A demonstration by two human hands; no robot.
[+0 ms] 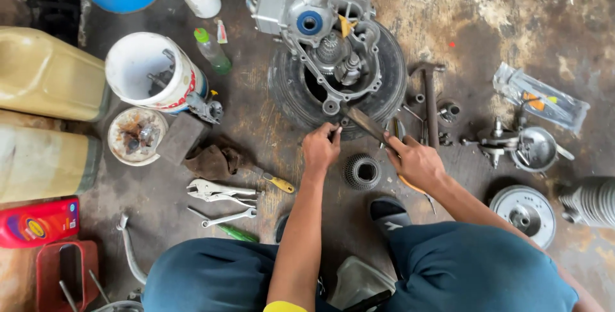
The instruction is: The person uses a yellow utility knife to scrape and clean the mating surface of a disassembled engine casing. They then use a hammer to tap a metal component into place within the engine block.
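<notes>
Engine case: cast metal, matt grey, grimy. Tyre beneath: matt black rubber. Blade in right hand: dull, worn metal. Floor: rough, stained concrete. Bucket: smooth white plastic. Rag: brown cloth, soiled

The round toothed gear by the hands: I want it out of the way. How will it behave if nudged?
The toothed gear looks like solid metal, so probably heavy for its size and stiff. It lies flat on the grimy floor, so it should slide rather than roll. It may be oily and slippery.
</notes>
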